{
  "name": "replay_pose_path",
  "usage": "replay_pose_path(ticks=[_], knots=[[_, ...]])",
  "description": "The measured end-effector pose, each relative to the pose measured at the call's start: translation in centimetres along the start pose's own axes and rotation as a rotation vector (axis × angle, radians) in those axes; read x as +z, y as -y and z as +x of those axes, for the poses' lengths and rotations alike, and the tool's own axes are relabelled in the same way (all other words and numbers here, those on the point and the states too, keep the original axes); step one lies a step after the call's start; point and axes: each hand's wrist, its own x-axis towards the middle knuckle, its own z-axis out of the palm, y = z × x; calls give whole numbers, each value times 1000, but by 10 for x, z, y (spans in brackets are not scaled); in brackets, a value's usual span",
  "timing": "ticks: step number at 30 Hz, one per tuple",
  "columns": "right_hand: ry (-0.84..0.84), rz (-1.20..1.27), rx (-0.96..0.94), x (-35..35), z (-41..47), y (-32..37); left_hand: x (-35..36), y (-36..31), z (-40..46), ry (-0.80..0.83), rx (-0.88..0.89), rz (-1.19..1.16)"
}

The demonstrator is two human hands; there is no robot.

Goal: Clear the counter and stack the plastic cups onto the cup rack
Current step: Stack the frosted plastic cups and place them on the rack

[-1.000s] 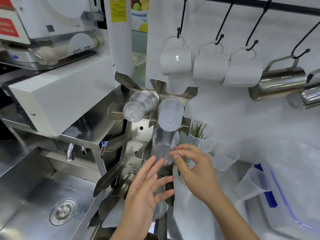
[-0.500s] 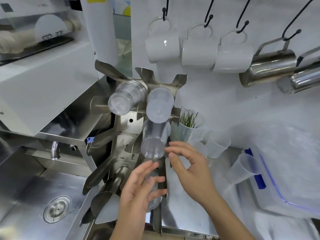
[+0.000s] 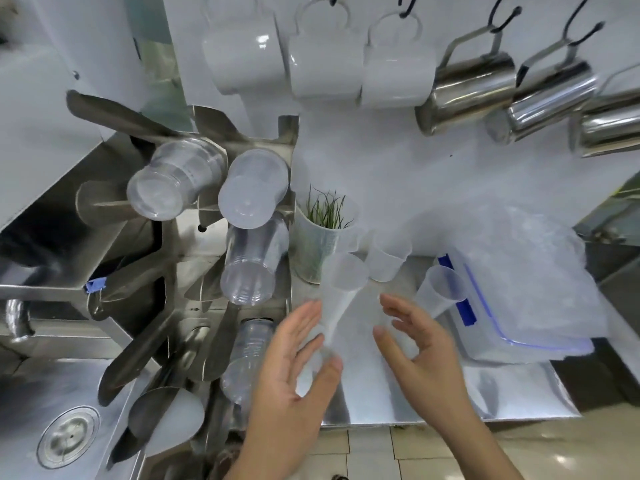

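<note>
**Both hands open at the counter edge, tall cup stack between them**

While both hands hover over the steel counter [image 3: 502, 393], we find neither closed on anything. The left hand [image 3: 294, 368] is spread, fingers [image 3: 301, 318] extended and thumb apart, its palm turned toward a tall stack of frosted plastic cups [image 3: 341, 292] that leans just beside it; the fingers appear to brush the stack's lower part, though we cannot tell whether contact is firm. The right hand [image 3: 419, 348] is likewise open, fingers loosely curved, thumb separate, holding nothing, and stands apart from the stack on its far side.

We note two further frosted cups on the counter: one upright cup [image 3: 388, 259] behind the stack, and one tilted cup [image 3: 440, 289] leaning against a clear lidded container [image 3: 512, 306] with blue clips. A white pot with green grass [image 3: 320, 244] stands beside the stack, near the wall.

On the steel cup rack [image 3: 166, 258] to the left, we record clear cup stacks [image 3: 249, 265] and a frosted stack [image 3: 252, 188] seated on the pegs. White mugs [image 3: 322, 71] and steel pitchers [image 3: 467, 91] hang on hooks above. A sink [image 3: 65, 441] lies at lower left.
</note>
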Motion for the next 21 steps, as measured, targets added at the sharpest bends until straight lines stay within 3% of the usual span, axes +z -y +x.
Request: replay_pose_path(ticks=[8,14,21], knots=[[-110,-77,77,-50,8,-43,33,31,27,-93,-113,7],[-146,-130,177,-82,39,-83,48,66,57,-198,-169,159],[-99,-280,170,-107,82,-124,60,103,84,-307,-271,309]])
